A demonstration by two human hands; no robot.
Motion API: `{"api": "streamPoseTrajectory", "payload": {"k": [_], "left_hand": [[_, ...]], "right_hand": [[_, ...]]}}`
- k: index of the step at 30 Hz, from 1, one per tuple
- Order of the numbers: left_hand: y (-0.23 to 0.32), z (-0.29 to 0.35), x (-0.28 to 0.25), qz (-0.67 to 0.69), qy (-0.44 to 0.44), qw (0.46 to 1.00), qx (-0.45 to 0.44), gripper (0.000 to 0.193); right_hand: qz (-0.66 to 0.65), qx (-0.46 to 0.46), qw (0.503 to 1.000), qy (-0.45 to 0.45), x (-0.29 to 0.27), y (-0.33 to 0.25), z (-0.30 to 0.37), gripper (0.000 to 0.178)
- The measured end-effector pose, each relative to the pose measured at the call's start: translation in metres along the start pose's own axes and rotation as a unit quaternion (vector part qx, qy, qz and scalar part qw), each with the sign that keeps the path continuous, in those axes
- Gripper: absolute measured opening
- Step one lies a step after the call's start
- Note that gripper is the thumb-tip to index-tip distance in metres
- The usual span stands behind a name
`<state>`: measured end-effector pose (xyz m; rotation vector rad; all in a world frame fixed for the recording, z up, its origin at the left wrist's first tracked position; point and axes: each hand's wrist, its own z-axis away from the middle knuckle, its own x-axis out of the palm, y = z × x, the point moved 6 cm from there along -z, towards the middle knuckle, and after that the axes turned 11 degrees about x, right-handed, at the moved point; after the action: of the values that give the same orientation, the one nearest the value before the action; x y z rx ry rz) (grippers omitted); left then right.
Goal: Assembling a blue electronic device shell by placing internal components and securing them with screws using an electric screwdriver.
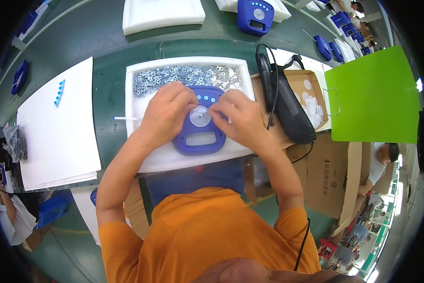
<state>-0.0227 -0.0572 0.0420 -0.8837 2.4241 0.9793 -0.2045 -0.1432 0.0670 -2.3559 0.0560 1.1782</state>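
A blue plastic housing with a handle slot lies on a white foam tray in front of me. A clear round disc with a small metal piece at its middle sits on the housing, and light blue dots run above it. From the left, my left hand reaches over the housing, its fingers curled together at the disc's upper left rim. My right hand is pinched at the disc's right rim. Whatever either hand's fingertips hold is hidden or too small to name.
Many small metal nuts and washers fill the tray's far trough. To the right are a black electric screwdriver, a black mesh pouch and a cardboard box of white discs. White sheets lie left, with blue dot stickers.
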Motion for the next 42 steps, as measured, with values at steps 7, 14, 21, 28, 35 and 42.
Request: {"api": "streamPoseTrajectory", "payload": {"k": [7, 14, 21, 28, 35, 42], "left_hand": [[0.003, 0.001, 0.004, -0.021, -0.018, 0.999, 0.031, 0.015], [0.004, 0.002, 0.007, -0.037, -0.026, 0.998, 0.048, 0.012], [0.008, 0.000, 0.011, -0.032, -0.055, 0.996, 0.062, 0.015], [0.015, 0.000, 0.018, -0.089, -0.117, 0.982, 0.116, 0.016], [0.023, -0.003, 0.005, -0.075, -0.119, 0.980, 0.142, 0.014], [0.017, -0.007, -0.006, -0.055, -0.125, 0.985, 0.104, 0.008]], "right_hand": [[0.080, -0.112, 0.990, -0.015, 0.018, -0.018, 0.008, 0.013], [0.107, -0.124, 0.985, -0.045, 0.017, -0.021, 0.008, 0.016], [0.052, -0.092, 0.994, -0.009, 0.001, -0.014, 0.007, 0.017], [0.029, -0.018, 0.999, 0.032, -0.022, -0.004, 0.018, 0.016], [0.019, -0.003, 1.000, 0.024, -0.023, -0.001, 0.025, 0.016], [-0.011, 0.012, 1.000, -0.008, -0.011, -0.009, 0.031, 0.029]]}}
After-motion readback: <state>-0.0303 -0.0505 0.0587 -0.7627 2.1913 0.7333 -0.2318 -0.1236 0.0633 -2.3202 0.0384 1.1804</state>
